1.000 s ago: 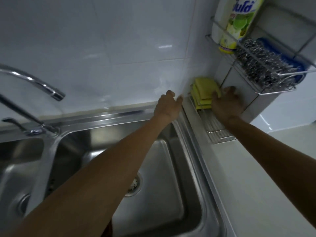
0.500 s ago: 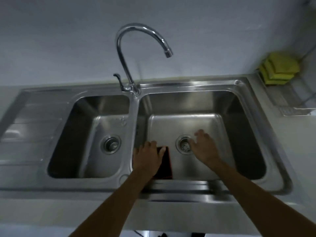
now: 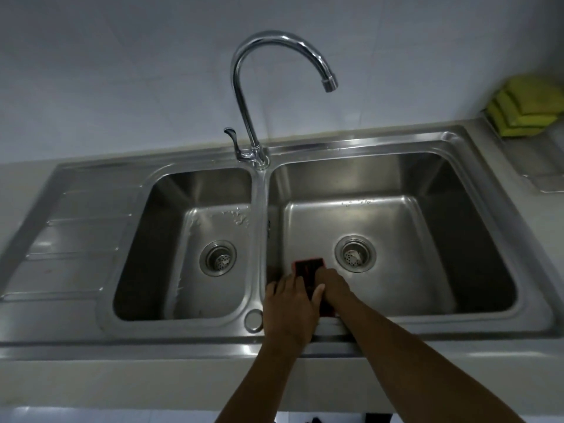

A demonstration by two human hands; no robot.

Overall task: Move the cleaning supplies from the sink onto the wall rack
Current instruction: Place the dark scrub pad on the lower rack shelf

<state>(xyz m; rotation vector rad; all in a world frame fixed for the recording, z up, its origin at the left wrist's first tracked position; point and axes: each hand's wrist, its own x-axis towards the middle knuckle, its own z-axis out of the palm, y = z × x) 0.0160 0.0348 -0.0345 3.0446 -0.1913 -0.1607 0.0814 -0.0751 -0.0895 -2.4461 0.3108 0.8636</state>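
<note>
1. Reaching into the right basin (image 3: 476,239) of the double sink, both hands meet at a dark pad with a red rim (image 3: 309,267).
2. That pad lies on the basin floor at the near left corner, just left of the drain (image 3: 355,253) and close to the divider between the two basins.
3. Its far end shows clear of the hands; the near end is covered by them.
4. The left hand (image 3: 288,309) rests palm down over the pad's left side, fingers spread flat and loose, thumb pointing toward the other hand.
5. The right hand (image 3: 331,283) comes in from the right and lies on the pad's right part; whether its fingers are curled under the edge or merely laid on top cannot be told.
6. The two hands touch or nearly touch above the pad.
7. A curved tap (image 3: 259,87) stands behind the divider, its spout hanging over the right basin.
8. The left basin (image 3: 171,239) has water drops on its floor.
9. At the far right, a stack of yellow-green sponges (image 3: 528,109) sits on a wire rack (image 3: 546,166) on the counter, well apart from the hands.
</note>
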